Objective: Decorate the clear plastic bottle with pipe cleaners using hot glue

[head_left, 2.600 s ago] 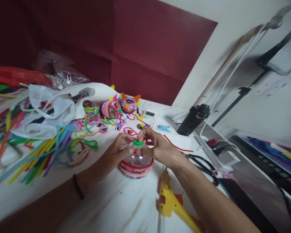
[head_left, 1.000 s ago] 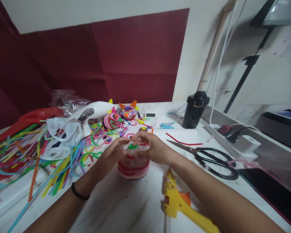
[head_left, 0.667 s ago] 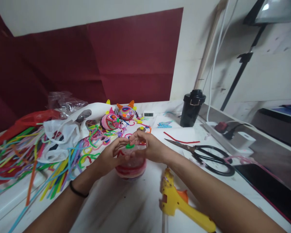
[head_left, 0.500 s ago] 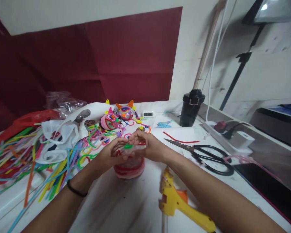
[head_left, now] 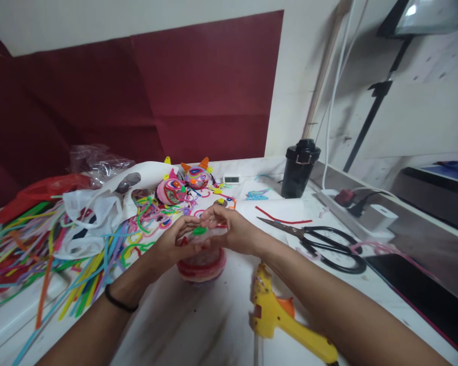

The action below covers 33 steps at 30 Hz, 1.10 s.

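Observation:
A round, clear craft ball banded with red and pink fuzzy stems stands on the white table before me. My left hand curls round its upper left side, and my right hand curls round the upper right. The fingertips almost meet across the top. Between them shows a small green piece on the ball. My fingers cover much of the ball's upper part, so their exact contact points are hidden. A yellow hot glue gun lies below my right forearm.
Loose colourful pipe cleaners spread over the left side. Two decorated cat-like balls sit at the back. On the right are black-handled scissors, a black bottle, a power strip and a dark phone-like slab.
The whole view has shifted very slightly. My hands keep almost the same pose round the ball, and nothing else has visibly moved.

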Each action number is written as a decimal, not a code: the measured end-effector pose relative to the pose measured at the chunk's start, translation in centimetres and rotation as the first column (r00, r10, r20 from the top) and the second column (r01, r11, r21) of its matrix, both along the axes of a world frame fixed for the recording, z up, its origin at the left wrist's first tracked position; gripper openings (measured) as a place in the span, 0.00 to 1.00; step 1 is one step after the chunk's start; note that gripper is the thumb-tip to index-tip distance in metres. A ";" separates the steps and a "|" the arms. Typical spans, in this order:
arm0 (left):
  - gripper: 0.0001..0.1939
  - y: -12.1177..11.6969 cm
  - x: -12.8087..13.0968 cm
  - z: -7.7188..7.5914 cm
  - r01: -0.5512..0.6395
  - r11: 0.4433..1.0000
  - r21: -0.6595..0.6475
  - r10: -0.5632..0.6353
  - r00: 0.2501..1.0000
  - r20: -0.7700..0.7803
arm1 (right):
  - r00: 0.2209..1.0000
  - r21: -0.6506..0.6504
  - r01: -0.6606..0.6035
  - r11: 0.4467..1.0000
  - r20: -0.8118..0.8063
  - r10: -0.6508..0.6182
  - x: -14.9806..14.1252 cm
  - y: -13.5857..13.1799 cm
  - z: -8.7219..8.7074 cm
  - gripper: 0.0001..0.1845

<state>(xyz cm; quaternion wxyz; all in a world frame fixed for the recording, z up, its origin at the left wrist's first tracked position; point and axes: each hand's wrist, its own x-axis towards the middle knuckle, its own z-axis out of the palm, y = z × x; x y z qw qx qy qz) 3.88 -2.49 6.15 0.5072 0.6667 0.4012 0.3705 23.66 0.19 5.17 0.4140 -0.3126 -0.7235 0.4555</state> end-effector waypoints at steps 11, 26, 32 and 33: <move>0.27 0.2 -0.7 -0.1 0.020 1.000 -0.007 -0.019 0.999 0.037 | 0.994 -0.057 -0.089 0.994 -0.069 0.085 0.2 0.0 0.3 0.23; 0.27 0.0 -1.0 -0.3 0.041 0.999 0.013 -0.041 0.996 0.080 | 0.992 -0.013 -0.112 0.994 -0.065 0.111 0.0 -0.2 0.1 0.27; 0.24 0.1 -1.1 -0.7 0.077 0.997 -0.005 -0.075 0.990 0.117 | 0.995 0.018 -0.096 0.995 -0.036 0.097 0.2 -0.3 0.1 0.27; 0.23 0.0 -1.1 -0.6 0.080 0.997 -0.013 -0.078 0.989 0.122 | 0.994 0.017 -0.099 0.995 -0.034 0.100 0.2 -0.3 0.0 0.27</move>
